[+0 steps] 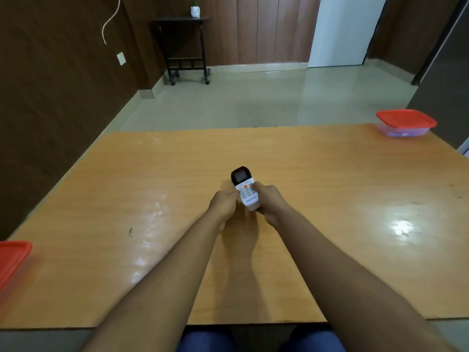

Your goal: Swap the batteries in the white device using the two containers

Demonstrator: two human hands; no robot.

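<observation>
A white remote control with a black screen end and an orange button is held face up just above the middle of the wooden table. My left hand grips its left side and my right hand grips its right side. A clear container with a red lid stands closed at the far right corner of the table. A second red-lidded container sits at the left edge, partly cut off by the frame. No batteries are visible.
Beyond the table lies a pale tiled floor, with a black side table holding a small white pot against the brown wall. My knees show under the table's near edge.
</observation>
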